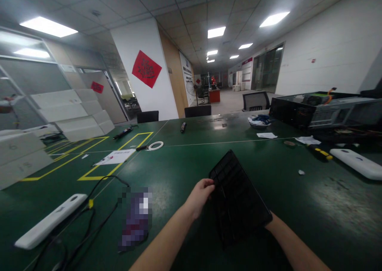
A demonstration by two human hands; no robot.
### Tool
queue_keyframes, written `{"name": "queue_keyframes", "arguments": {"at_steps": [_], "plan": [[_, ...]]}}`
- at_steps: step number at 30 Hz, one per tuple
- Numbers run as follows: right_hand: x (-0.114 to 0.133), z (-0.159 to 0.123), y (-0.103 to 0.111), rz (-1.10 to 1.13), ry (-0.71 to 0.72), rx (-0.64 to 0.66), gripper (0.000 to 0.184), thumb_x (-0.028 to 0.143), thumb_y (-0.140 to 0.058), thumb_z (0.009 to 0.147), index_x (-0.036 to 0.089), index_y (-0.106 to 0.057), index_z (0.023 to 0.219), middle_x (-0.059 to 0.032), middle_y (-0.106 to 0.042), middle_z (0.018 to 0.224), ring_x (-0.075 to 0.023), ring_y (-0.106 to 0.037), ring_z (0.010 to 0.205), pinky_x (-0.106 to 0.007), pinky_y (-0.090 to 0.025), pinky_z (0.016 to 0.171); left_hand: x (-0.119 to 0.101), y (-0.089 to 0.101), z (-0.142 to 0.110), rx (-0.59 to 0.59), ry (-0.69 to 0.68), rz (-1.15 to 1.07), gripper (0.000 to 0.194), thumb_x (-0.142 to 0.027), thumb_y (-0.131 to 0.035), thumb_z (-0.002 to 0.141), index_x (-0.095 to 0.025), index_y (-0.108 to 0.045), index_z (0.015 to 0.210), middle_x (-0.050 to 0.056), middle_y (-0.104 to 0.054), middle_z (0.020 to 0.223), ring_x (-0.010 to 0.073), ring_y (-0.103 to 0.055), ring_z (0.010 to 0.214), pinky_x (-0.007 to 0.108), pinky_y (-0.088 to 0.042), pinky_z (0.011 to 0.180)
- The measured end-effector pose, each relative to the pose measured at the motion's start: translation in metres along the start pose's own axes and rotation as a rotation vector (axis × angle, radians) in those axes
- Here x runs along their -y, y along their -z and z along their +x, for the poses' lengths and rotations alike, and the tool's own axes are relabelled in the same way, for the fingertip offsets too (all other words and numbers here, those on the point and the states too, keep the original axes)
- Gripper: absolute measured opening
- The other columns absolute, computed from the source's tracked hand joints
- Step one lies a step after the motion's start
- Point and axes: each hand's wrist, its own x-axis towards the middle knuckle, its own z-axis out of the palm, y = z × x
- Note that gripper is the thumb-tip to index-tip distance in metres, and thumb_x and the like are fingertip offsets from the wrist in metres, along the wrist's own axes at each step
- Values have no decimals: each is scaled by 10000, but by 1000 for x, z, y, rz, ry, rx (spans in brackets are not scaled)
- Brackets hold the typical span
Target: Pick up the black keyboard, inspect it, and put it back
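A black flat tray with a grid of compartments (237, 197) is held just above the green table (185, 159), tilted away from me. My left hand (200, 195) grips its left edge, fingers curled over the rim. Only my right forearm shows. It reaches under the tray's near right corner, where my right hand is hidden behind the tray.
An open computer case (322, 110) sits at the back right, with a yellow-handled screwdriver (320, 152) and a white power strip (356, 163) near it. Another white power strip (50, 221) with black cables lies front left. A white tape roll (155, 145), paper sheet (116, 156) and office chairs stand further back.
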Motion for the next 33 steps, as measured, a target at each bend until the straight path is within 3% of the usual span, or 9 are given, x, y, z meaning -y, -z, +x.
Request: {"name": "queue_keyframes", "arguments": {"at_steps": [4, 7, 11, 16, 21, 26, 33], "plan": [[6, -1, -5, 51, -52, 15, 357, 425, -457, 774, 180, -539, 1021, -71, -614, 993, -160, -575, 879, -398, -455, 810, -1, 7, 5, -136, 253, -404, 172, 33, -432, 718, -117, -496, 773, 51, -566, 734, 79, -555, 600, 218, -454, 651], [11, -2, -8, 77, -63, 22, 381, 459, -511, 716, 196, -580, 983, -81, -641, 961, -194, -587, 883, -401, -466, 793, -1, 7, 6, -77, 276, -379, 92, -131, -447, 809, -127, -487, 727, 19, -551, 624, 63, -517, 484, 183, -425, 500], [19, -5, -12, 92, -41, 46, 395, 462, -580, 642, 214, -613, 948, -73, -663, 933, -230, -575, 931, -400, -452, 813, -4, 6, 3, 35, 241, -201, 285, -398, -488, 789, -131, -518, 693, -51, -441, 479, 35, -384, 360, 154, -233, 337], [25, -8, -16, 79, -54, 92, 408, 528, -507, 680, 195, -627, 884, -66, -674, 862, -226, -595, 863, -414, -454, 797, -8, 6, -3, 185, 146, -140, 221, -261, -563, 712, -106, -571, 869, 5, -562, 665, 37, -425, 438, 163, -282, 379], [20, -7, -9, 43, -57, 87, 334, 408, -510, 748, 148, -563, 951, -59, -630, 918, -161, -577, 860, -393, -451, 809, 2, -1, -3, 105, -23, 110, 162, -234, -533, 712, -116, -574, 817, -5, -556, 637, 47, -399, 435, 175, -277, 395], [7, -2, -2, 56, -87, 41, 323, 390, -442, 796, 163, -519, 1013, -47, -589, 961, -145, -559, 854, -377, -460, 782, 11, -5, 1, 22, -232, 317, 112, -192, -513, 716, -133, -609, 720, -2, -566, 648, 99, -490, 603, 214, -375, 567], [0, 2, -2, 92, -130, 54, 355, 426, -405, 805, 161, -516, 1014, -49, -589, 947, -141, -563, 830, -367, -471, 757, 10, -4, -4, 56, -281, 362, 119, -185, -507, 731, -135, -609, 768, 12, -603, 702, 116, -525, 641, 225, -398, 603]]}}
